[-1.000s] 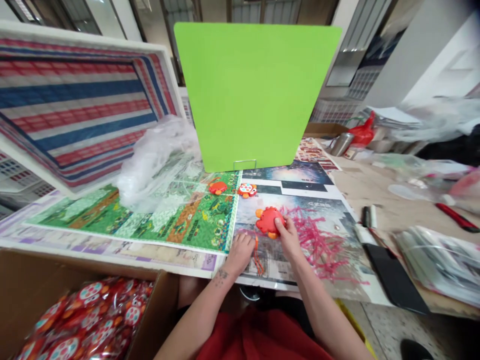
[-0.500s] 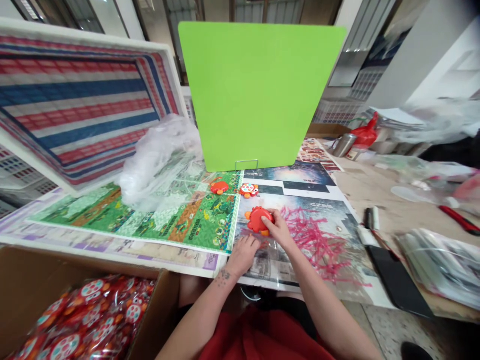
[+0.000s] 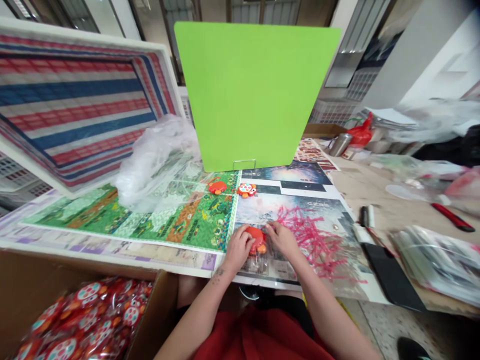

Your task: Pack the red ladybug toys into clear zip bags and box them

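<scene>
An orange-red plastic toy shaped like a crab [image 3: 257, 239] lies at the near edge of the printed sheets, partly covered by my hands. My left hand [image 3: 238, 248] presses over its left side, and the fingers of my right hand [image 3: 281, 239] grip its right side. Clear plastic seems to lie under it, though my hands hide most of that. Farther off, on the green printed sheet [image 3: 187, 220], sits a smaller orange toy [image 3: 217, 187]. A red-and-white spotted toy [image 3: 246, 190] sits close to it, by the seam with the dark printed sheet [image 3: 300, 200].
A cardboard box [image 3: 161, 295] of bagged spotted toys [image 3: 86, 312] stands at near left. A crumpled plastic bag [image 3: 153, 167] and an upright green board [image 3: 257, 95] stand beyond. On the right lie a red utility knife [image 3: 448, 216], a black folder [image 3: 392, 270] and a stack of plastic sleeves [image 3: 435, 265].
The orange toy has moved toward me. My left hand has moved from beside it onto it, so both hands now hold it. The orange cord seen earlier no longer shows.
</scene>
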The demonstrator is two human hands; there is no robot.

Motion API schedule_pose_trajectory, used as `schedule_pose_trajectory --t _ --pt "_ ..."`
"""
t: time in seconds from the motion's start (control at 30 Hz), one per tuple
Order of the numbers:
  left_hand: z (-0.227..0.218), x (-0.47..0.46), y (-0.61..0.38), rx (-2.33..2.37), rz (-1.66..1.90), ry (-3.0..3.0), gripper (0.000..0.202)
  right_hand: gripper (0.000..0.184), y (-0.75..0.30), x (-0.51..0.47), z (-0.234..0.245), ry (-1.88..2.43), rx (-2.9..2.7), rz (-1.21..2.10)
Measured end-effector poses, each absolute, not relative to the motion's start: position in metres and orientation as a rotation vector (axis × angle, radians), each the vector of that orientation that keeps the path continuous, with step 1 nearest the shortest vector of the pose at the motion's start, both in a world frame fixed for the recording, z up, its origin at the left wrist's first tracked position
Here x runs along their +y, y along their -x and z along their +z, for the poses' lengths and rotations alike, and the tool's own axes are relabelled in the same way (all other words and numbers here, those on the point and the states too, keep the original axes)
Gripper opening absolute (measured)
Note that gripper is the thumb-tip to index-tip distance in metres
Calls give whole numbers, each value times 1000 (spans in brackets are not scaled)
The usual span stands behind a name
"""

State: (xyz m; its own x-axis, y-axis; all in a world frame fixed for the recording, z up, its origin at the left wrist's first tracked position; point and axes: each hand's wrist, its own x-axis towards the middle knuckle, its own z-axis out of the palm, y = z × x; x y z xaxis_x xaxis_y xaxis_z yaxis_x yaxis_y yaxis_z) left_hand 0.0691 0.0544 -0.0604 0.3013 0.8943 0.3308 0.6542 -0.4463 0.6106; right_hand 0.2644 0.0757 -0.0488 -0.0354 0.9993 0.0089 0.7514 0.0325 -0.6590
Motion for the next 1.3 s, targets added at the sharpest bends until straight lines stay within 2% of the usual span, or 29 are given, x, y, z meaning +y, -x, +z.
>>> schedule_pose_trajectory --t 0.07,0.2,0.37,0.67,0.77,0.8,0.87,0.97,1.03,1.17,1.3 --pt "-56 57 -67 1355 877 -2070 6 44 -267 65 -51 1872 -1798 727" --pt "-42 60 -60 1297 732 -1930 3 40 -258 49 -58 1805 -1791 802" --pt "-28 61 -51 1309 582 -1974 7 45 -239 38 -58 1864 -1769 671" --pt "-18 52 -50 1295 575 -1925 11 44 -222 27 -55 1561 -1493 607" --pt "-22 48 -48 1374 746 -1840 10 43 -220 28 -52 1475 -1421 685" --pt "-24 47 -46 1438 867 -1787 13 43 -221 28 -51 1449 -1395 703" --pt "-27 45 -43 1531 1064 -1548 37 43 -221 28 -47 1410 -1348 705" --pt "-29 38 -39 1433 1024 -1084 66 43 -221 27 -44 1378 -1300 685" --pt "-29 32 -39 1266 945 -903 68 44 -221 27 -43 1378 -1274 678" --pt "-26 24 -43 1134 961 -829 60 42 -222 29 -44 1387 -1299 618" --pt "-22 27 -48 1172 1014 -864 55 34 -224 32 -31 1317 -1505 289"
